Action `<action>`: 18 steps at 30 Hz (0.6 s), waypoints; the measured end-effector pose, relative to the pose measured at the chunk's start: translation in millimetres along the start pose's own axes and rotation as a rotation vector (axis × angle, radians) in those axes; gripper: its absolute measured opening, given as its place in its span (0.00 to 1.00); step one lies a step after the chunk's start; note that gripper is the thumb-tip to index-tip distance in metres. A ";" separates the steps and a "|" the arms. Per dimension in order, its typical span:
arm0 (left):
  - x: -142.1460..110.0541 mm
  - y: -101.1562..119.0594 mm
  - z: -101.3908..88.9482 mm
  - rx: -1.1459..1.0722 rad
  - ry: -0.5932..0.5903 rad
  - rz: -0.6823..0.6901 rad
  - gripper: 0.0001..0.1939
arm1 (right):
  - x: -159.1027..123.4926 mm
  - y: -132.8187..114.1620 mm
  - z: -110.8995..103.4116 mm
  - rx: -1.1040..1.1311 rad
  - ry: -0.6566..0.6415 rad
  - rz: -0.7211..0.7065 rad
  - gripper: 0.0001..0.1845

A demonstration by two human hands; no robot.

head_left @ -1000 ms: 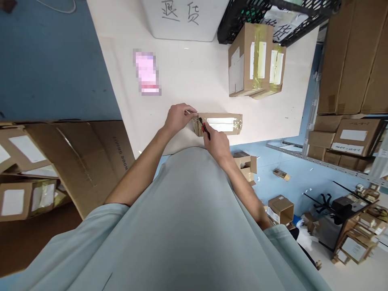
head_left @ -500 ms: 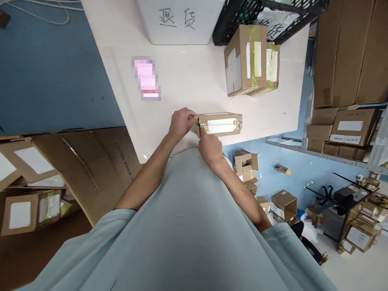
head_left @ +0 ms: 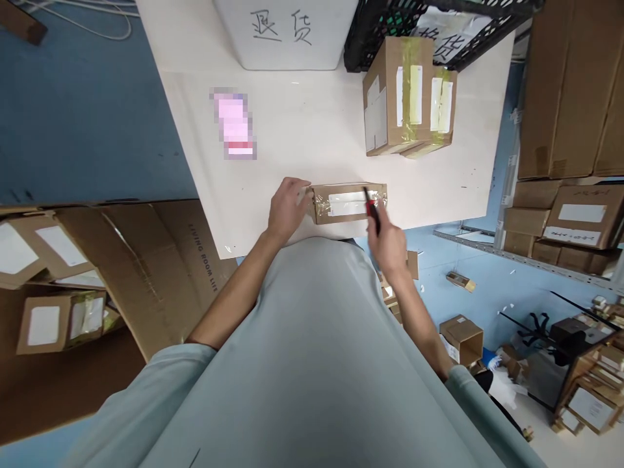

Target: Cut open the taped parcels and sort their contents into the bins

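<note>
A small taped cardboard box with a white label lies at the near edge of the white table. My left hand rests closed against the box's left end, holding it. My right hand is closed round a red and black cutter, whose tip is over the right part of the box's top. The right hand is slightly smeared by motion.
Two larger taped boxes stand at the back right of the table, with a white bin and a black crate behind. A pink blurred item lies left of centre. Cardboard boxes crowd my left; shelves with boxes stand right.
My right hand has moved with the cutter from the box's left end to its right part. My left hand has stayed at the left end.
</note>
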State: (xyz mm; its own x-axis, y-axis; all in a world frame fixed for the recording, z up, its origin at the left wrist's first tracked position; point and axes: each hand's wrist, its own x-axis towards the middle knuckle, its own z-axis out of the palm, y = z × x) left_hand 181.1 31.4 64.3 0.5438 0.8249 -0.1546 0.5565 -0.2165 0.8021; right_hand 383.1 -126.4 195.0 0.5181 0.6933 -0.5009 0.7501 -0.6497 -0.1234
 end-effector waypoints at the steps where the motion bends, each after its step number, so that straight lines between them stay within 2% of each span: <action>1: -4.4 5.9 3.0 0.055 -0.003 0.046 0.14 | 12.1 25.5 2.8 0.001 0.066 0.063 0.39; 3: -11.1 18.8 11.7 0.170 -0.072 0.143 0.16 | 41.7 72.6 12.0 0.000 0.136 0.140 0.39; 6: -14.1 35.6 28.1 0.311 -0.211 0.223 0.22 | 90.2 122.2 29.3 -0.006 0.103 0.193 0.39; 8: -12.4 43.0 37.0 0.391 -0.252 0.220 0.27 | 118.0 140.1 38.1 -0.024 0.045 0.213 0.41; 11: -9.0 49.6 43.7 0.481 -0.269 0.193 0.28 | 145.6 152.6 43.0 -0.040 -0.043 0.175 0.42; 14: -9.4 54.0 45.9 0.548 -0.265 0.162 0.26 | 156.2 153.5 38.7 0.052 -0.004 -0.023 0.35; 16: -12.6 56.6 48.1 0.584 -0.254 0.134 0.22 | 157.0 146.6 32.3 0.179 0.076 -0.273 0.29; 18: -17.9 58.8 51.7 0.617 -0.227 0.102 0.17 | 157.0 134.3 25.2 0.272 0.101 -0.529 0.25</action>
State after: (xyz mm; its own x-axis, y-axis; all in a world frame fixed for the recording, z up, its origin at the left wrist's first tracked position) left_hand 236.6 -23.1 84.4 0.6938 0.6685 -0.2678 0.7164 -0.6025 0.3519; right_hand 554.9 -112.7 78.3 0.1500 0.9617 -0.2295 0.7919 -0.2559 -0.5545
